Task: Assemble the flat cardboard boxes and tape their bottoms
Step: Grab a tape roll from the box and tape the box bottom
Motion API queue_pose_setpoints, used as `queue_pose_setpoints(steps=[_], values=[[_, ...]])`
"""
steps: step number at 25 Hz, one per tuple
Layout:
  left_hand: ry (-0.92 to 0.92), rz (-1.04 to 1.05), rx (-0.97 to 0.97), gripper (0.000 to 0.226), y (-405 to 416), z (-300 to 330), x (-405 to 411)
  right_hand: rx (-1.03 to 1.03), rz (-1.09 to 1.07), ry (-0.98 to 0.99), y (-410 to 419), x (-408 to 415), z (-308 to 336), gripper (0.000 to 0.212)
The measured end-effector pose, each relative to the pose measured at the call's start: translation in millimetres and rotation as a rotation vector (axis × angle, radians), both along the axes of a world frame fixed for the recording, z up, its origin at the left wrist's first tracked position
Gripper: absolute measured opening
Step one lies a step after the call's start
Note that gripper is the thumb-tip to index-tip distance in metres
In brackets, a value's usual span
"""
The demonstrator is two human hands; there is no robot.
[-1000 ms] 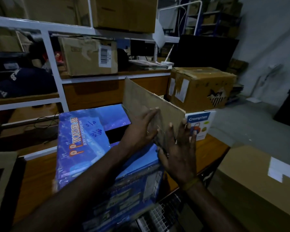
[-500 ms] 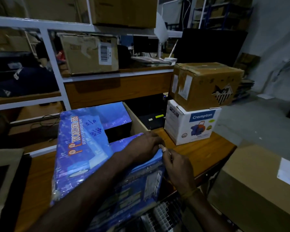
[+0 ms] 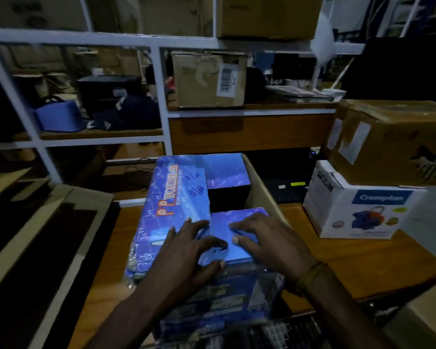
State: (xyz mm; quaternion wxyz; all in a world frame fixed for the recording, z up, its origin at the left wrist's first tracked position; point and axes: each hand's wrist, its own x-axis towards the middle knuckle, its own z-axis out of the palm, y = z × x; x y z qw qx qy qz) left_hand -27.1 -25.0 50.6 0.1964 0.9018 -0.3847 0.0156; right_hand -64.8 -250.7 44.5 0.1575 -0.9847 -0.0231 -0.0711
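Both hands lie spread on the top of the blue printed carton point(image 3: 184, 217), which stands on the wooden table point(image 3: 358, 263) right in front of the person: the left hand point(image 3: 186, 250) rests flat across the long flap bearing the "WONDER 555" lettering, and the right hand point(image 3: 267, 238) rests flat on the shorter flap point(image 3: 239, 238) beside it, fingers straight and pressing, gripping nothing. The step looks like folding the flaps shut so the seam can be taped. To do it well, I judge that the 2 flaps under the palms should be pushed level and butted edge to edge, with even pressure held near the seam so neither springs up. The far part of the top is not yet closed: a dark opening point(image 3: 227, 197) shows past the fingertips, a blue flap point(image 3: 224, 170) lies behind it, and a brown cardboard flap point(image 3: 259, 195) stands up along the right side; that one probably has to come down or be tucked before taping. No tape roll or dispenser is visible. To the right sits a white Crompton box point(image 3: 358, 212) with a taped brown carton point(image 3: 393, 139) stacked on it, near enough to crowd the upright flap. Behind stands a white-framed shelf point(image 3: 161, 96) holding a barcoded carton point(image 3: 209, 79). Light is dim, so fine detail is uncertain.
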Motion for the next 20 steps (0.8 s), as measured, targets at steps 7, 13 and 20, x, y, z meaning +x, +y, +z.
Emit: queue_pose_setpoints(steps=[7,13,20], values=[[-0.139,0.077,-0.331,0.036,24.4,10.6,-19.2,0.225,0.3,-0.287,39.0,27.0,4.1,0.076],[-0.458,0.242,-0.584,0.04,45.3,21.2,-17.1,0.677,0.477,-0.393,89.6,58.8,25.0,0.061],[-0.671,0.621,-0.517,0.057,94.6,9.3,-12.3,0.333,0.701,-0.234,150.3,96.6,20.9,0.087]])
